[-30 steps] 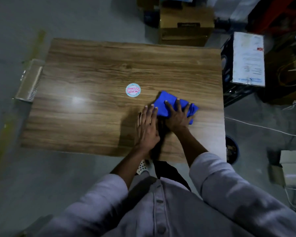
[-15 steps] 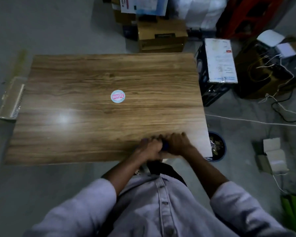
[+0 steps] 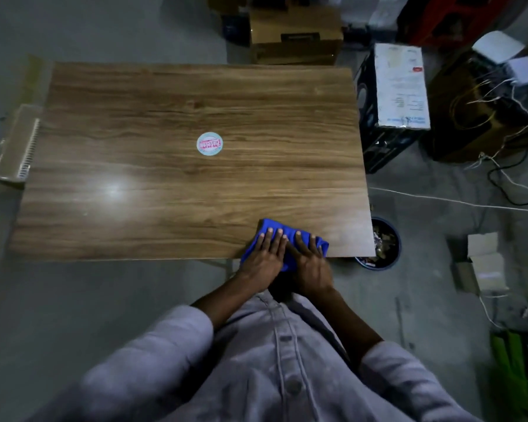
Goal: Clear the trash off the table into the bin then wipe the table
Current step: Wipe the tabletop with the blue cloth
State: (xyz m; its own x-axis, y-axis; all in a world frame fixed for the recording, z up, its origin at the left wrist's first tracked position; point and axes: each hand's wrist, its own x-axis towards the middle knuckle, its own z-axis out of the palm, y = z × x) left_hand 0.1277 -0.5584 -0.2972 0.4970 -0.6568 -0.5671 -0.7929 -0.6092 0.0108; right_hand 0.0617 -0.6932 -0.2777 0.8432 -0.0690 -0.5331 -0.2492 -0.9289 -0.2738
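I see both hands flat on a blue cloth (image 3: 290,239) at the near edge of the wooden table (image 3: 165,184), toward its right corner. My left hand (image 3: 264,260) lies with the fingers stretched forward and close together, palm down on the cloth; my right hand (image 3: 310,263) sits just beside it, touching it, fingers likewise spread over the fabric. Neither grip is closed round anything: both are open and pressing on the cloth. The cloth is bunched, and part of it hangs over the table's near edge under the heels of my hands.

A round sticker (image 3: 209,143) with pink lettering lies near the middle of the table, well apart from the cloth. A bright glare spot shows on the left half of the top.

On the floor just beside the table's near right corner stands a dark round bin (image 3: 392,260), partly tucked under the edge; it appears to hold crumpled wrappers, though the light is too dim to be sure. Beyond the far edge sits a cardboard box (image 3: 296,35). To the right is a black crate (image 3: 375,147) with a printed sheet (image 3: 401,86) on top. A white cable (image 3: 457,202) runs across the floor.
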